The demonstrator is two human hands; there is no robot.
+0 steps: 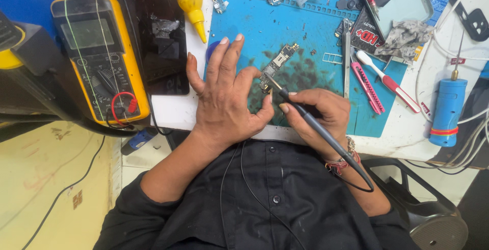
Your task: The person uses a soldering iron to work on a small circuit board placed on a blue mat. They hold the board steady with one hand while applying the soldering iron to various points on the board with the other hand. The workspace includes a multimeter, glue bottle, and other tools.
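Note:
A small phone circuit board point(277, 64) lies on a blue work mat point(310, 26). My left hand point(224, 94) rests on the mat with its fingers spread upward, and its thumb and forefinger pinch the board's near end. My right hand point(316, 115) grips a black probe pen point(305, 115) like a pencil. The probe's metal tip touches the near end of the board. A thin black lead runs from the pen across my black shirt.
A yellow multimeter point(99, 56) lies at the left beside a dark phone panel point(163, 41). A yellow squeeze bottle point(189, 0), tweezers point(346, 59), a pink knife point(368, 87), a red-white brush point(389, 82) and a blue cylinder tool point(448, 112) surround the mat.

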